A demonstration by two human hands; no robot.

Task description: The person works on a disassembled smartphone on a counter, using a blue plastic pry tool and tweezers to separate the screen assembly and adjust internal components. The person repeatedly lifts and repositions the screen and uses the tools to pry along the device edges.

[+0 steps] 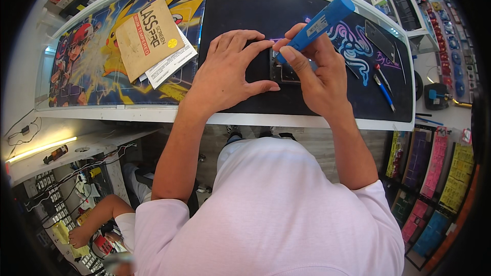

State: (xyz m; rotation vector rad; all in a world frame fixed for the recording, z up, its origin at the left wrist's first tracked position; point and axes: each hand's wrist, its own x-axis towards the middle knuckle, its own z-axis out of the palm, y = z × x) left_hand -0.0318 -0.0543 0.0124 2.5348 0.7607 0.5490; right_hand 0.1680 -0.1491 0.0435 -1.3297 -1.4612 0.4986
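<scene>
My right hand [321,69] is closed round a thick blue pen-shaped tool [327,18]. The tool leans with its wide end up and to the right, and its narrow end points down at a dark, flat, phone-like device [286,75]. My right hand covers much of that device. To its left, my left hand [225,69] lies with thumb and index finger stretched apart. Those fingertips reach the device's left side; whether they press on it I cannot tell. The device lies on a black mat [238,13] with a coloured snake-like print.
A brown cardboard envelope [148,38] and white papers [174,64] lie on a cartoon-printed mat [66,71] at left. On the right are a blue-handled tool [384,93] and a dark flat panel [379,38]. Another person's arm [105,220] shows at lower left.
</scene>
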